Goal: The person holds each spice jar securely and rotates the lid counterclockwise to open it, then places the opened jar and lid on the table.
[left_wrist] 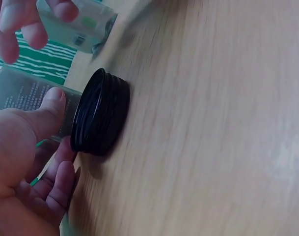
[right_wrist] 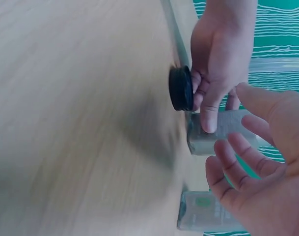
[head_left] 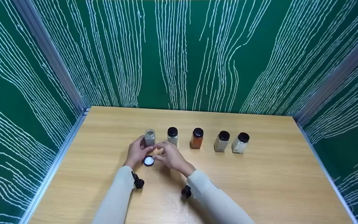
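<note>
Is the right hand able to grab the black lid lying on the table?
Probably yes. The lid lies loose just beside the right hand, with nothing between them; the left hand holds the open jar behind it.

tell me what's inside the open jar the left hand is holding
The uncapped jar held by the left hand shows a pale grey-green fill through its clear wall. What it is cannot be told, and the fingers cover its lower part. Its black cap lies upturned on the table.
</note>
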{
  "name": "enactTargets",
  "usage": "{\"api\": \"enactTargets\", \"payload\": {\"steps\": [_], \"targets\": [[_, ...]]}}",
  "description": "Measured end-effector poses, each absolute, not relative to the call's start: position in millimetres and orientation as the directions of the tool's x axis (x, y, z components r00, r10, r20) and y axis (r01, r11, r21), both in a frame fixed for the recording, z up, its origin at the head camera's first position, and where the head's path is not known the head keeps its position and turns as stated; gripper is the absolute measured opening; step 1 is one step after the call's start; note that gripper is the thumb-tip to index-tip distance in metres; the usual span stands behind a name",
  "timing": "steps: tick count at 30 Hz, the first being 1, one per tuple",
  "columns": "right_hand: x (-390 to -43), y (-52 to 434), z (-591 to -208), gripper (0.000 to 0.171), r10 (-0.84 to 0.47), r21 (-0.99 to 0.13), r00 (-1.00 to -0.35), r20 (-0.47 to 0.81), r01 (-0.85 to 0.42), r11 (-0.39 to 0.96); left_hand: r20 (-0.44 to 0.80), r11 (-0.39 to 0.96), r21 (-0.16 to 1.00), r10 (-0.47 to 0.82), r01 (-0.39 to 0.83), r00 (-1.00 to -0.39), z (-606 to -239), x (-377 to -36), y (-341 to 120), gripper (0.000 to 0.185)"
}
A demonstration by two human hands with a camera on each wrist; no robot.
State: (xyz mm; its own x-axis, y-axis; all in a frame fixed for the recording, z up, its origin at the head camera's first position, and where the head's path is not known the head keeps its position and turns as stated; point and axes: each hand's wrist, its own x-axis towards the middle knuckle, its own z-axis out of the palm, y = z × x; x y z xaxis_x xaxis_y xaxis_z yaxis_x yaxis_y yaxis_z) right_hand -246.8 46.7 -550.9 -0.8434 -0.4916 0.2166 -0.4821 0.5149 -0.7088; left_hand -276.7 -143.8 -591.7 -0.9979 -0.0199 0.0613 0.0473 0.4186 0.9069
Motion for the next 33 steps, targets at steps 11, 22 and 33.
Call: {"api": "enactTargets", "payload": {"steps": [11, 22, 33], "targets": [[-251, 67, -538, 0.034, -0.443, -0.726, -0.869, 0.218, -0.448, 0.522, 0.055, 0.38, 0.925, -0.055, 0.03, -0.997, -584, -270, -144, 0.068], [-251, 89, -530, 0.034, -0.397, -0.748, -0.879, 0.265, -0.447, 0.491, 0.112, 0.429, 0.901, -0.084, 0.065, -0.99, -582, -256, -146, 0.069], [-252, 107, -522, 0.034, -0.353, -0.732, -0.879, 0.321, -0.467, 0.495, 0.14, 0.394, 0.917, -0.188, 0.055, -0.972, -575, -241, -137, 0.054]]}}
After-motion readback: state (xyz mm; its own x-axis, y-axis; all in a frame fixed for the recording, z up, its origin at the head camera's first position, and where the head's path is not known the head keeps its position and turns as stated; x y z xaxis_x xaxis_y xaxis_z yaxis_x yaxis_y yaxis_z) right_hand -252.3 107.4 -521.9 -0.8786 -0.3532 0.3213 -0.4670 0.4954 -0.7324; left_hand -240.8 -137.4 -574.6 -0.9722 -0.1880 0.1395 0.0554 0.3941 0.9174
